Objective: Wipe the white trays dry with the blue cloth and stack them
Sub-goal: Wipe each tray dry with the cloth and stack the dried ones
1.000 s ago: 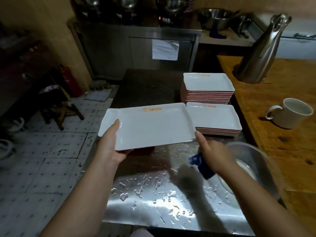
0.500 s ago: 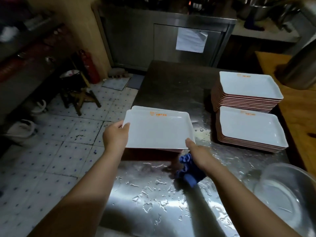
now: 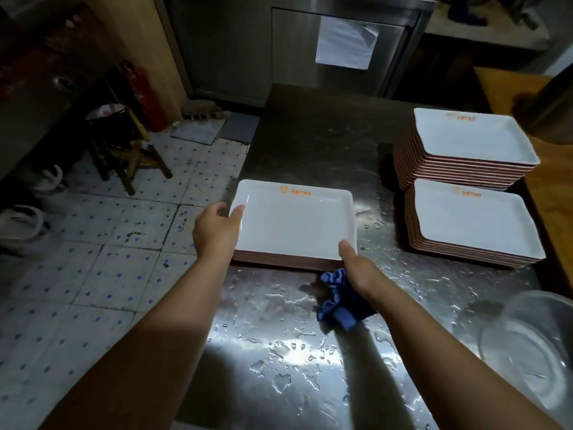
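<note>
Standing at the wet steel counter (image 3: 310,352), the person has both arms out over its left part. Left hand (image 3: 217,232): fingers curled round the left short edge of the top white tray (image 3: 294,225), thumb on the rim, the rest under it. The tray lies flat on a low stack of trays (image 3: 279,262), square with it, near the counter's left edge. Right hand (image 3: 359,268): thumb laid on the tray's near right corner, while the other fingers clutch the bunched blue cloth (image 3: 338,302) against the palm; the cloth hangs down to the counter.

Handling, as judged: the tray looks rigid, thin-walled and light, glossy on its face, so likely slick where damp. The raised rim offers the sound purchase, best at two opposite edges, as at present. It is likely to slide sideways off the pile below if nudged. The cloth is soft and crumples to any shape.

Further right stand two finished piles, a tall far stack (image 3: 465,150) and a lower near stack (image 3: 474,228), just beside each other. A clear bowl (image 3: 533,346) sits at the near right corner. Water beads lie across the counter around the hands.
</note>
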